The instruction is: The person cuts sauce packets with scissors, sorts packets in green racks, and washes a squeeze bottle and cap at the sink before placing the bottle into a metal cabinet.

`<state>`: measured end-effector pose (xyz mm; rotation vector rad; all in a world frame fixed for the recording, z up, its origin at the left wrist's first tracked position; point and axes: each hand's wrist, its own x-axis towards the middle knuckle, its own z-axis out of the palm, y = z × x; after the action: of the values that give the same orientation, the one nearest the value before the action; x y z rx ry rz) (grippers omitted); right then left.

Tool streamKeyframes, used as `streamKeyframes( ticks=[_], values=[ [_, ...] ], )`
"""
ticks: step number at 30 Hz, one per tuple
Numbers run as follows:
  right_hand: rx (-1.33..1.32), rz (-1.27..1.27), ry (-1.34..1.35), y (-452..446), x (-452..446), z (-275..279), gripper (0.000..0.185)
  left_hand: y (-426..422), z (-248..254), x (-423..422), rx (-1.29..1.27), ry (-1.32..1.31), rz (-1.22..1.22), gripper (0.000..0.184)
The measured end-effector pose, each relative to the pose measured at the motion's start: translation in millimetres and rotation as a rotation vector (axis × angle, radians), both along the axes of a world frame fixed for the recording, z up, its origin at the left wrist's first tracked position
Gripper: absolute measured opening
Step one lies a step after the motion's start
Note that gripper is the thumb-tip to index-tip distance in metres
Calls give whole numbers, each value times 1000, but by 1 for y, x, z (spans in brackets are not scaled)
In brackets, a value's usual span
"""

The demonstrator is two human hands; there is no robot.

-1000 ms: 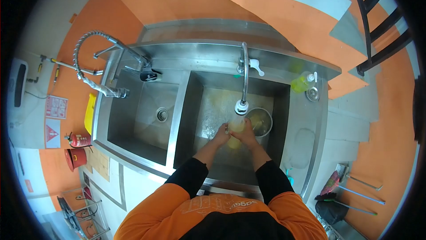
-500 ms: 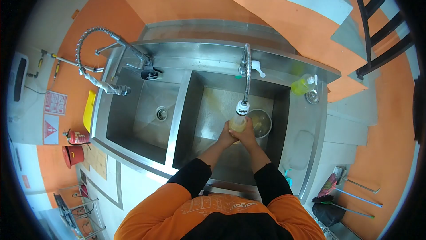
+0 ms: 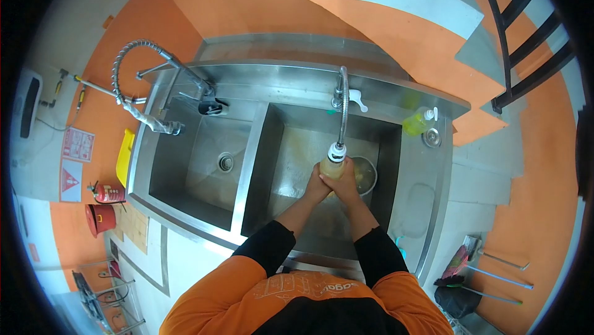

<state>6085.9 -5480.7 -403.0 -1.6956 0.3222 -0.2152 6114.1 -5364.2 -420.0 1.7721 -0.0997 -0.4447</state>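
Both hands meet beneath the faucet head, low in the right-hand sink basin. Cupped between my left hand and my right hand is a pale yellow roundish thing; its kind does not show clearly. The fingers of each hand curl around it and are partly hidden. Just right of my right hand, a round metal bowl sits on the basin floor, with something yellowish inside that I cannot make out.
A second basin with a drain lies left, under a coiled spray faucet. On the right counter stand a green soap bottle and a metal sink strainer. The basin's steel front edge is close to my body.
The pale yellow thing and my hands have shifted slightly up towards the faucet head, and my right hand has turned a little around it. The view has tilted slightly.
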Motion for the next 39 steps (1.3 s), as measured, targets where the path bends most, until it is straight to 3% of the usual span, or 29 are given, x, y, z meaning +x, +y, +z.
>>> streamKeyframes(
  ticks=[22, 29, 32, 35, 39],
  values=[
    [-55, -15, -53, -9, 12, 8, 94, 0, 14, 15, 19, -56, -47, 82],
    [26, 87, -33, -23, 13, -4, 97, 2, 27, 14, 142, -38, -57, 82],
    [129, 143, 17, -27, 10, 15, 95, 4, 24, 15, 136, -39, -60, 81],
    [228, 245, -13, -35, 10, -4, 90, 6, 17, 16, 122, -58, -65, 79],
    [192, 304, 93, -46, 4, -1, 72, 5, 42, 13, 145, -12, -65, 77]
  ],
)
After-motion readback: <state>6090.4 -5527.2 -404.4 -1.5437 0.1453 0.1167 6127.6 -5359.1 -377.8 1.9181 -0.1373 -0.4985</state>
